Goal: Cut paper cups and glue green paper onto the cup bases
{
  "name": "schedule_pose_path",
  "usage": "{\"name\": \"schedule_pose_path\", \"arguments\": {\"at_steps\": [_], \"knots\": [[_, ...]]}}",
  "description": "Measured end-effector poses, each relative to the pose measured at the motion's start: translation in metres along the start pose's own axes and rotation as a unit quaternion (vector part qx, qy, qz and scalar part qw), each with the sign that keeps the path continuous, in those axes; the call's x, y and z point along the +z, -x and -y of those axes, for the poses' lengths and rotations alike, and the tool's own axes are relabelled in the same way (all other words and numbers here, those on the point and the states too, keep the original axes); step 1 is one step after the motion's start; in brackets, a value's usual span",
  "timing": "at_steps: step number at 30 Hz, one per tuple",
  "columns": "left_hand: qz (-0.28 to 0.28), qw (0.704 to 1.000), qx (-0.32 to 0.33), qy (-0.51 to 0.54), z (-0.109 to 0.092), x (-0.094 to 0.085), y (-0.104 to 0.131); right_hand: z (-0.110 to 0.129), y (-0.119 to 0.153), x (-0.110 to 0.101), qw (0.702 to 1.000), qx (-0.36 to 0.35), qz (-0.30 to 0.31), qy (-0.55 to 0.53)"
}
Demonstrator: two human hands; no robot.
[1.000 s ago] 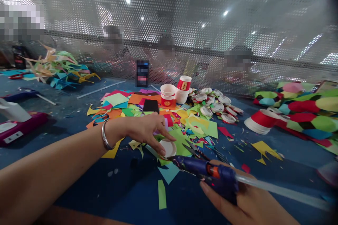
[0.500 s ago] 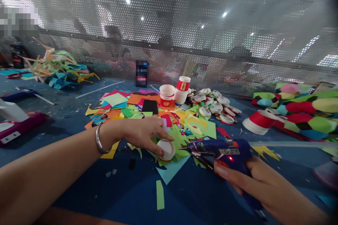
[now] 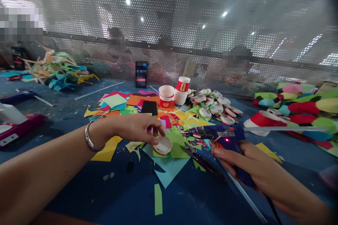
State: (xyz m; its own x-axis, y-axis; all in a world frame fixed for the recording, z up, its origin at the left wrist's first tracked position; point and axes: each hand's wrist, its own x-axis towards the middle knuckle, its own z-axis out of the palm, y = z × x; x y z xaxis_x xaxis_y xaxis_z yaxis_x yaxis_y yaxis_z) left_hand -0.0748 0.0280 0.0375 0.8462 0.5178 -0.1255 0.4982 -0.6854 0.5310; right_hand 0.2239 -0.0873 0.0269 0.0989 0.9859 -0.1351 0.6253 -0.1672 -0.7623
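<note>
In the head view, my left hand (image 3: 142, 128) wears a silver bracelet (image 3: 92, 137) and has its thumb and fingers at the rim of a shallow white paper cup bottom (image 3: 163, 146). The cup bottom leans with its open side facing me, over green paper (image 3: 179, 144) and a blue sheet (image 3: 169, 170). My right hand (image 3: 248, 161) is wrapped round the handle of a blue glue gun (image 3: 228, 134), its red light lit. The nozzle points left, above and to the right of the cup bottom, apart from it. Scissors (image 3: 202, 161) lie below the gun.
Paper scraps (image 3: 113, 102) cover the table's middle. Behind stand paper cups (image 3: 167, 97), a phone (image 3: 141, 74) and a heap of cup bottoms (image 3: 218, 107). A power strip (image 3: 18, 130) and another glue gun (image 3: 23, 95) are left. A perforated metal screen (image 3: 171, 17) closes the back.
The glue gun has risen and shifted slightly left, showing more of the scissors. My left hand has moved a little left, and the cup bottom has shifted left and up.
</note>
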Motion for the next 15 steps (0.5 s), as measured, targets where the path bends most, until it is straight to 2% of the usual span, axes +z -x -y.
{"name": "schedule_pose_path", "arguments": {"at_steps": [4,10,15], "knots": [[-0.014,1.000,0.001,0.010,0.000,0.003,-0.001,0.000,-0.001,0.001,1.000,-0.013,0.005,-0.006],[-0.144,0.985,-0.035,-0.085,-0.015,0.016,-0.001,-0.009,-0.005,0.002,1.000,-0.001,-0.018,0.008],[-0.132,0.980,-0.050,-0.143,-0.025,0.033,0.000,-0.010,-0.007,0.004,0.998,-0.037,-0.036,0.038]]}}
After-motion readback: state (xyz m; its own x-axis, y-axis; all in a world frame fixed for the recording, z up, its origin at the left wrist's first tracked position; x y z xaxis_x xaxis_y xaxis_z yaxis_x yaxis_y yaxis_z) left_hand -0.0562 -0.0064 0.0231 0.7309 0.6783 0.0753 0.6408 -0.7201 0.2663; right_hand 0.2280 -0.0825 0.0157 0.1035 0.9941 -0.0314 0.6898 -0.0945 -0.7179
